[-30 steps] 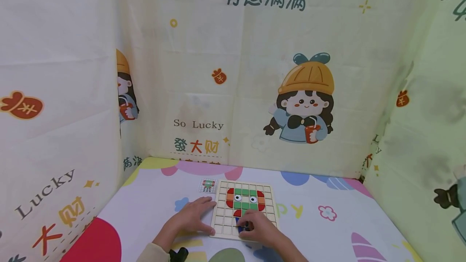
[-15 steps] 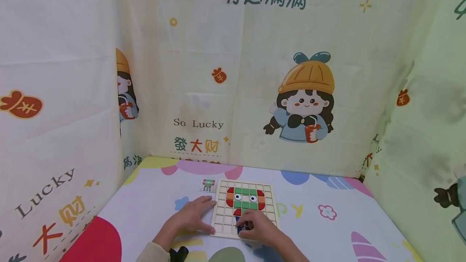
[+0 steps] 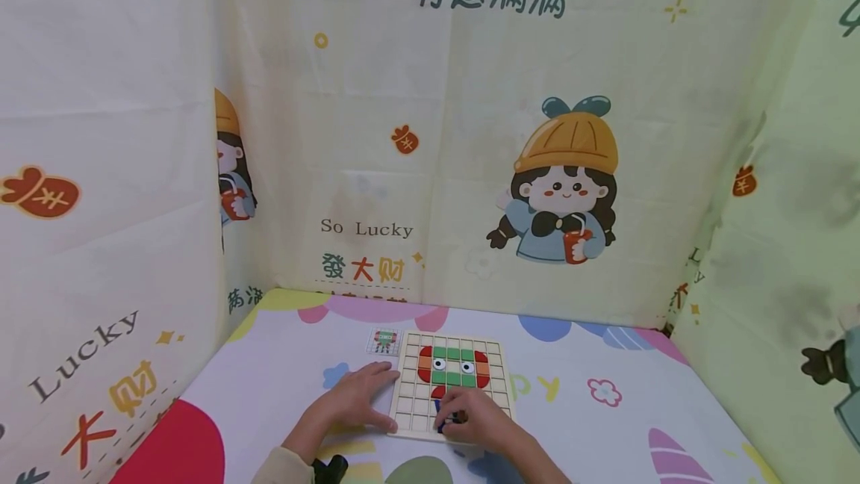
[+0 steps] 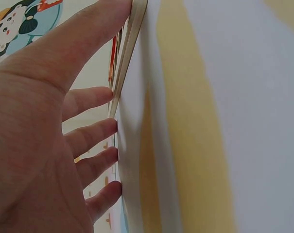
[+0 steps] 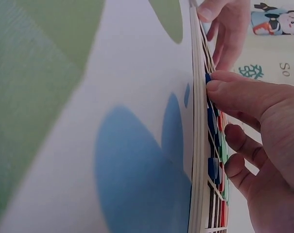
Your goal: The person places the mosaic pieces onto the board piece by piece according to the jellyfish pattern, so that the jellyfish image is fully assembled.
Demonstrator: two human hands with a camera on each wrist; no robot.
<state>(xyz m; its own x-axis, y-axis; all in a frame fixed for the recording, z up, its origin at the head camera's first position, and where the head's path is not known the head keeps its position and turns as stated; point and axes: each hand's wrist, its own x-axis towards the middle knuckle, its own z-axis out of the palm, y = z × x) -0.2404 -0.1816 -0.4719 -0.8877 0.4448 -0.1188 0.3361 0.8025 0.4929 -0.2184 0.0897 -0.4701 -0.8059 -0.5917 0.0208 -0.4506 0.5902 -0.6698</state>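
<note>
A wooden grid board (image 3: 410, 408) lies on the table. Green tiles (image 3: 453, 379), red and orange tiles and two eye tiles form a face on its upper part. At the board's left edge rests my left hand (image 3: 359, 396), its thumb and fingers spread and touching the rim. My right hand (image 3: 478, 418) is over the lower middle of the board. In the right wrist view, its thumb and index finger pinch a small blue tile (image 5: 208, 77) near the board's front edge. More blue tiles (image 5: 213, 169) sit under the other fingers, which partly hide them.
A small pattern card (image 3: 385, 342) lies beside the board's upper left corner. The table (image 3: 571, 439) has a colourful printed cover. Printed cloth walls (image 3: 363, 170) stand at the back and both sides.
The right hand's fingertips shift slightly over the blue tiles at the lower middle of the board. The left hand and the board stay in place.
</note>
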